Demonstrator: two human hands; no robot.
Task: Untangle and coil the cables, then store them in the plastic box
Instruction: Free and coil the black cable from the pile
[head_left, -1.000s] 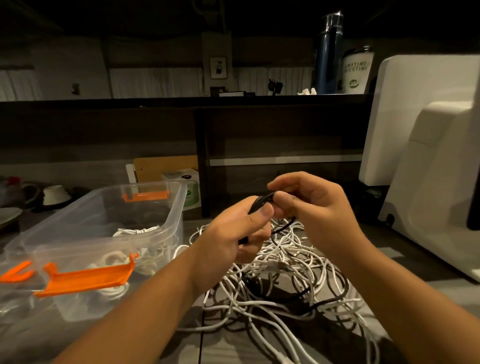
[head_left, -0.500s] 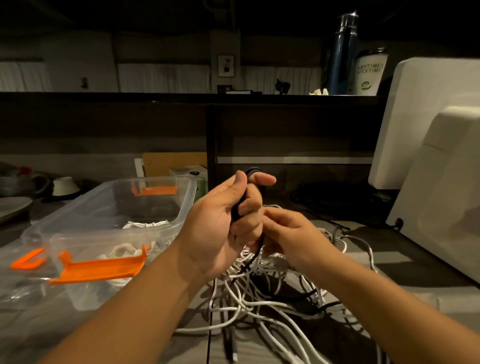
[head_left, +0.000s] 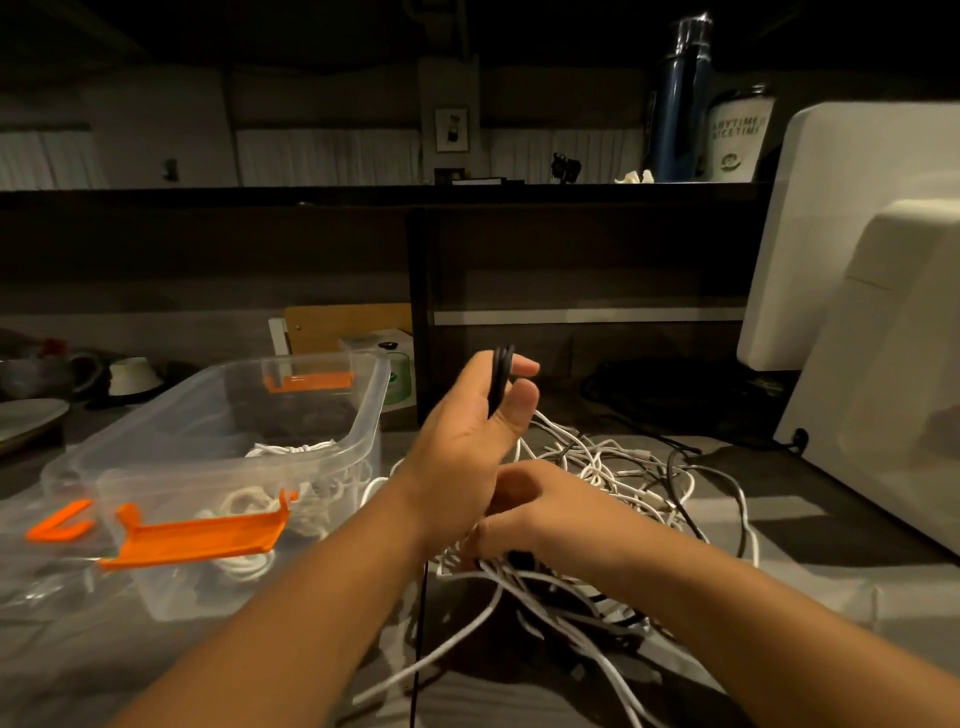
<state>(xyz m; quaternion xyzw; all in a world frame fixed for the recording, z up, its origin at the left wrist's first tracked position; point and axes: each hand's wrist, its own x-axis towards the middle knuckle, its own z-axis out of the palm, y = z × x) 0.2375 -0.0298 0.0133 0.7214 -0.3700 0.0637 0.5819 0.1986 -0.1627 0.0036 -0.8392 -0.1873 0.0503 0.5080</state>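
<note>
On the dim bench (head_left: 810, 525), beside the plastic box (head_left: 363, 436) that holds white coils (head_left: 291, 449), the left hand (head_left: 467, 441) pinches black cable (head_left: 501, 374) loops between thumb and fingers, so the right hand (head_left: 535, 506), its grip hidden in the white tangle (head_left: 623, 478), should feed slack evenly and keep the loops matched.

I take this for the staff side of a shop or café counter. On the right end of the raised ledge (head_left: 311, 196) stand a blue flask (head_left: 678, 104) and a printed tumbler (head_left: 740, 140). A white terminal (head_left: 852, 234) sits just right of it, with dishes (head_left: 130, 376) below its left end.
</note>
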